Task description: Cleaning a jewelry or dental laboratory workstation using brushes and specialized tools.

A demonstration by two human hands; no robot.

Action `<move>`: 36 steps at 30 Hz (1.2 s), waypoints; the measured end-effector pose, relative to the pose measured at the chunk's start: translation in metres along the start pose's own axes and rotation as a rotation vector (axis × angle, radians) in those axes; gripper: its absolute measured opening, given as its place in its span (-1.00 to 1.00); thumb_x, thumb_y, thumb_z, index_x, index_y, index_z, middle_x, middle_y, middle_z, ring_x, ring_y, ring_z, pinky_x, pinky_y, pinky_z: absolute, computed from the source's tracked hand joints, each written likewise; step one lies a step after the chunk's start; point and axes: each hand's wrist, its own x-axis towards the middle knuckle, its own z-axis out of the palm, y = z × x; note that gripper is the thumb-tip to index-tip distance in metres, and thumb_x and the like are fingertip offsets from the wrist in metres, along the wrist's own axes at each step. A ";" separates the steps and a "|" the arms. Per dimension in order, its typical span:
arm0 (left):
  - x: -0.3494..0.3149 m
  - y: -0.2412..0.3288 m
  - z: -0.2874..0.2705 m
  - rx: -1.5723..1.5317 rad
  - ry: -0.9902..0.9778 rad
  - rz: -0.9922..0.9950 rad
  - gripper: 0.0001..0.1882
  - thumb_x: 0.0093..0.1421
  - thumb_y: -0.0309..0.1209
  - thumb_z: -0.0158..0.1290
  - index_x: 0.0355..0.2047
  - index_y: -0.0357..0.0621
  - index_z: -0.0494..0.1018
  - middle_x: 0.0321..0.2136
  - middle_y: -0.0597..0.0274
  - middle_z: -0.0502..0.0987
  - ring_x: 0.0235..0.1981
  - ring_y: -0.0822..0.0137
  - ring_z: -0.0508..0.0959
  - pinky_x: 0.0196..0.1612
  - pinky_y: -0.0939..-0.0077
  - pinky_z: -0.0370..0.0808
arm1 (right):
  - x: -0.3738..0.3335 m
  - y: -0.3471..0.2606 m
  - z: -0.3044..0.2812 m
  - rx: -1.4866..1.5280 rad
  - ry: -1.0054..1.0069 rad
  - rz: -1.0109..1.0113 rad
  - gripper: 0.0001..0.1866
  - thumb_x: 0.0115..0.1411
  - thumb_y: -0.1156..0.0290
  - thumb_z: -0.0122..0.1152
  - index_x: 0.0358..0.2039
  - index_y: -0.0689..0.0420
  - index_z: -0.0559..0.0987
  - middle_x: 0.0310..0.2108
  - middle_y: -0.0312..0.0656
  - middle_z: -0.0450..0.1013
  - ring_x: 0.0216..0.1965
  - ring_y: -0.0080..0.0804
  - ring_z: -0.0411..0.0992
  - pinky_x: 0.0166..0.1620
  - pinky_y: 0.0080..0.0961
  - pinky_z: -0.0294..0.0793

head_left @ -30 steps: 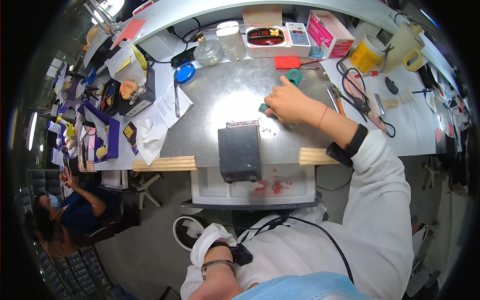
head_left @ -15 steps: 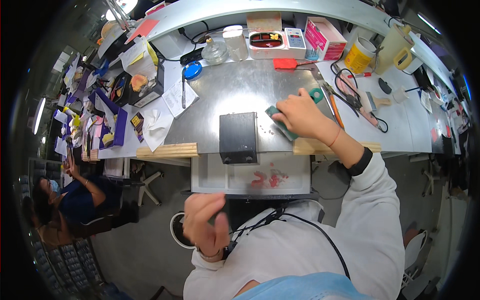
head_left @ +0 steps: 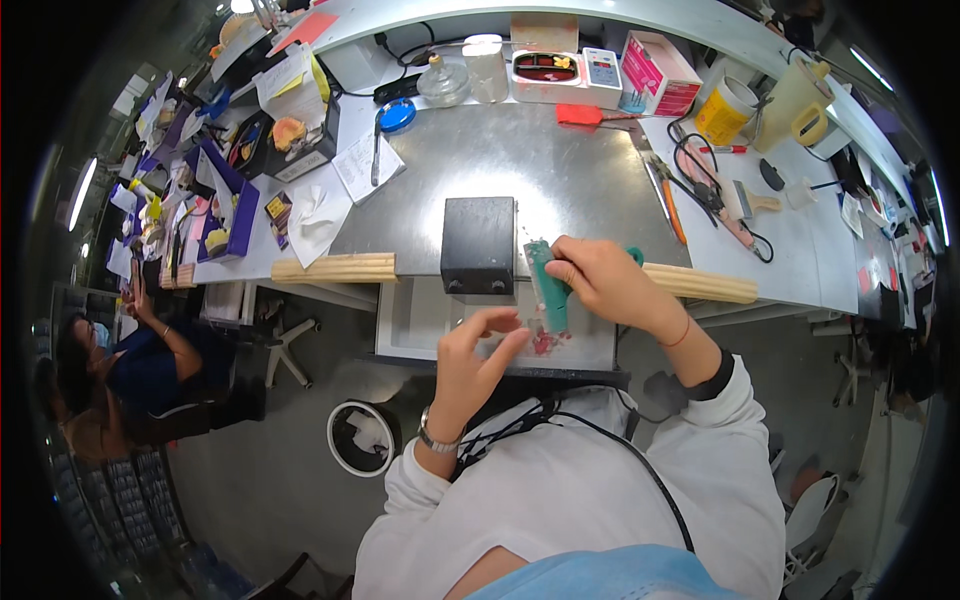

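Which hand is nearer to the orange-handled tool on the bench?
Right. The right hand, holding a green tool, is left of the orange-handled tool and closer to the body; the left hand is farther left, over the open drawer.

White long-sleeved coat (head_left: 600, 500), bottom centre. Silver metal link watchband (head_left: 438, 437), left wrist. Thin red cord (head_left: 680, 334) plus wide black band (head_left: 712, 378), right forearm. Black cables (head_left: 664, 488) across torso. Light-blue face mask (head_left: 600, 577), lower edge.

The tool (head_left: 554, 290) is green, the block (head_left: 479, 240) black, the sleeves (head_left: 728, 408) white.
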 end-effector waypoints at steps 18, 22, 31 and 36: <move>0.002 -0.073 0.037 -0.104 0.065 -0.099 -0.84 0.23 -0.47 0.13 -0.33 -0.39 0.55 -0.48 0.19 0.60 -0.48 0.50 0.58 -0.43 0.57 0.61 | -0.042 0.009 0.055 -0.373 -0.052 -0.091 -0.82 0.21 0.29 0.15 -0.35 0.13 0.45 -0.48 -0.21 0.40 -0.38 -0.25 0.43 -0.26 -0.35 0.26; 0.004 -0.071 0.037 -0.049 0.029 -0.084 -0.83 0.25 -0.47 0.11 -0.29 -0.40 0.53 -0.47 0.17 0.60 -0.46 0.47 0.59 -0.42 0.57 0.61 | -0.046 0.009 0.056 -0.397 -0.087 -0.088 -0.82 0.23 0.29 0.12 -0.35 0.12 0.44 -0.49 -0.22 0.39 -0.37 -0.28 0.43 -0.26 -0.36 0.25; 0.000 -0.085 0.036 0.144 0.066 -0.046 -0.81 0.21 -0.45 0.12 -0.24 -0.36 0.54 -0.44 0.09 0.63 -0.43 0.34 0.64 -0.37 0.51 0.56 | -0.044 0.013 0.052 -0.652 -0.137 -0.058 -0.82 0.21 0.27 0.13 -0.39 0.11 0.44 -0.48 -0.25 0.42 -0.38 -0.32 0.44 -0.24 -0.40 0.27; -0.002 -0.078 0.038 0.118 0.049 -0.021 -0.80 0.19 -0.42 0.15 -0.27 -0.35 0.55 -0.45 0.09 0.63 -0.42 0.28 0.64 -0.36 0.48 0.53 | -0.040 0.007 0.065 -0.693 -0.132 -0.240 -0.83 0.15 0.28 0.17 -0.47 0.08 0.44 -0.57 -0.28 0.41 -0.47 -0.37 0.44 -0.24 -0.44 0.28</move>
